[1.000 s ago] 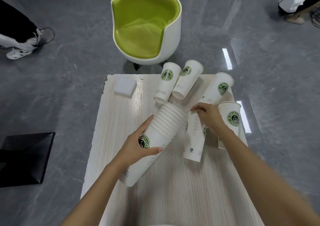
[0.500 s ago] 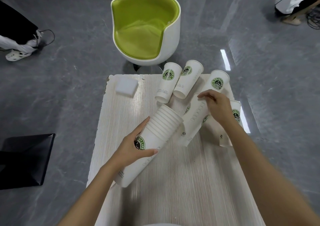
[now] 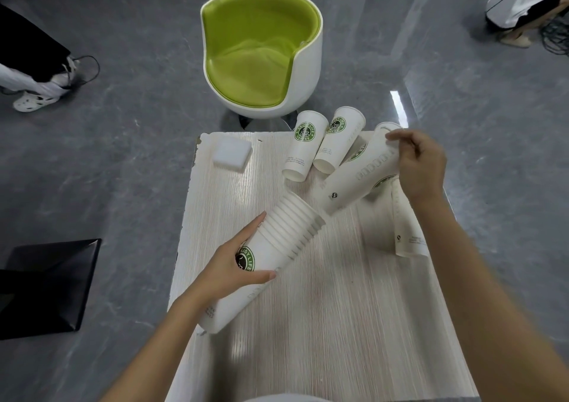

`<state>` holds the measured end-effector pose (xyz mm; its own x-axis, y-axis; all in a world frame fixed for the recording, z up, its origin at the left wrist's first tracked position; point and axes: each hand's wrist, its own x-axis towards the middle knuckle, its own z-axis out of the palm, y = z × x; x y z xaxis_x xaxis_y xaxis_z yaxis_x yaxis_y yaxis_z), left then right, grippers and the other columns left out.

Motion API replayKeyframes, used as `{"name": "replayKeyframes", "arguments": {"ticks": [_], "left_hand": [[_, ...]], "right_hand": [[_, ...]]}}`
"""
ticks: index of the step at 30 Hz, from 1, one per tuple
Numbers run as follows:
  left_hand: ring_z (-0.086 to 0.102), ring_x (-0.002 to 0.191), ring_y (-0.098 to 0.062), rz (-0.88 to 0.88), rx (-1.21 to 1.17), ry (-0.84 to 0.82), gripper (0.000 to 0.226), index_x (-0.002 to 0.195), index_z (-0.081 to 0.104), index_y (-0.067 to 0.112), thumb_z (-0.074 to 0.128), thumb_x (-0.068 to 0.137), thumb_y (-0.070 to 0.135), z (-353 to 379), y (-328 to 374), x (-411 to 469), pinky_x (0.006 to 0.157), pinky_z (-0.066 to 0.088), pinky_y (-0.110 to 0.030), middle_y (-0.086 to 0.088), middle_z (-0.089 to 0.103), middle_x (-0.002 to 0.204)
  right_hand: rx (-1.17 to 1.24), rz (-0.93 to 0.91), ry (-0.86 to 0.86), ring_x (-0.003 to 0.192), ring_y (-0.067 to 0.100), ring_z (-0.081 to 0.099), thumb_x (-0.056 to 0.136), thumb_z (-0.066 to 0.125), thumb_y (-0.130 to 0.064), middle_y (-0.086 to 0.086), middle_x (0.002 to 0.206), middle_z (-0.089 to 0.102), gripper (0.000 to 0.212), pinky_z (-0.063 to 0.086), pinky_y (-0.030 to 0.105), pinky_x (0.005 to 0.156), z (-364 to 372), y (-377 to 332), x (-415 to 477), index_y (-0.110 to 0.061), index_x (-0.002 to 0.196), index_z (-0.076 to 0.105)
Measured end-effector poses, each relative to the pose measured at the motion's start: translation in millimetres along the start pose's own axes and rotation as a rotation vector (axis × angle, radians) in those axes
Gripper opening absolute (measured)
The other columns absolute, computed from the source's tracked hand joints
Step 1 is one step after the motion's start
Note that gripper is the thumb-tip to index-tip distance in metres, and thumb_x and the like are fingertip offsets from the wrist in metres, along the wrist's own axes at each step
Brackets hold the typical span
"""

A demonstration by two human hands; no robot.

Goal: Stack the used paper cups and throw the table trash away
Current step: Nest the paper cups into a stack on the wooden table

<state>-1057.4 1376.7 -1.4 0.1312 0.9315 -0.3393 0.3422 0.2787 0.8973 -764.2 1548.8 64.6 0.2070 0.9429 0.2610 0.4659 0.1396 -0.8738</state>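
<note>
1. Far-left on the table (image 3: 338,340): white pad (image 3: 231,155), flat, well apart from the cups. Looks soft and light.
2. Left hand (image 3: 229,267): fingers and thumb wrapped round the stack (image 3: 286,235) at the logo band. The stack is tilted, with its base near the left table edge and its mouth toward the loose cups.
3. Stack handling, my guess: light but long, and thin paper crushes if squeezed. Hold mid-body, where the nested walls back each other up.
4. Far edge: two loose cups (image 3: 303,146) side by side. Can't tell if they are lying or standing.
5. Right hand (image 3: 423,167): grasping a single cup (image 3: 360,176) near its rim, base aimed at the stack mouth, not yet in.
6. Single cup, my guess: the wall dents easily and the rim is the stiff part. Grip there and feed it in straight.
7. Under my right forearm: last cup (image 3: 409,238), partly hidden.
</note>
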Motion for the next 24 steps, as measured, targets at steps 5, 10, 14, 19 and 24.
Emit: {"name": "replayKeyframes", "arguments": {"ticks": [5,10,14,19,24], "left_hand": [[0.036,0.129,0.019,0.008,-0.011,-0.012,0.102,0.148,0.029,0.047,0.088,0.069,0.022,2.2,0.1,-2.8,0.097,0.031,0.001,0.038,0.037,0.144],[0.04,0.126,0.018,0.018,-0.013,-0.011,0.102,0.148,0.028,0.048,0.088,0.069,0.022,1.7,1.1,-5.5,0.094,0.034,0.001,0.036,0.039,0.144],[0.039,0.126,0.019,0.028,-0.022,-0.012,0.102,0.148,0.028,0.047,0.088,0.069,0.021,3.0,2.2,-6.4,0.094,0.033,0.002,0.039,0.038,0.142],[0.04,0.123,0.021,0.033,-0.029,-0.011,0.102,0.147,0.027,0.048,0.088,0.069,0.021,4.8,5.1,-7.5,0.09,0.035,0.002,0.043,0.038,0.138],[0.039,0.123,0.022,0.042,-0.048,-0.006,0.101,0.147,0.028,0.048,0.088,0.069,0.022,7.0,9.0,-8.1,0.091,0.034,0.003,0.044,0.039,0.138]], "right_hand": [[0.067,-0.046,-0.072,0.093,0.007,0.058,0.09,0.044,0.002,-0.006,0.094,0.066,0.031,0.041,0.015,0.082,15.4,-8.4,-16.6,-0.018,0.091,0.068],[0.131,-0.006,-0.167,0.091,0.006,0.059,0.091,0.045,0.003,-0.005,0.094,0.067,0.03,0.042,0.019,0.084,31.0,-14.5,-34.0,-0.017,0.091,0.068],[0.176,0.029,-0.251,0.093,0.008,0.061,0.092,0.045,0.003,-0.007,0.095,0.069,0.033,0.044,0.022,0.086,39.8,-19.5,-48.4,-0.02,0.089,0.069],[0.232,0.063,-0.34,0.101,0.015,0.063,0.093,0.045,0.003,-0.002,0.099,0.07,0.035,0.046,0.021,0.087,48.2,-26.7,-70.0,-0.022,0.087,0.068],[0.243,0.076,-0.392,0.095,0.015,0.062,0.093,0.045,0.002,-0.001,0.096,0.069,0.033,0.045,0.023,0.086,49.6,-30.3,-85.8,-0.02,0.088,0.068]]}}
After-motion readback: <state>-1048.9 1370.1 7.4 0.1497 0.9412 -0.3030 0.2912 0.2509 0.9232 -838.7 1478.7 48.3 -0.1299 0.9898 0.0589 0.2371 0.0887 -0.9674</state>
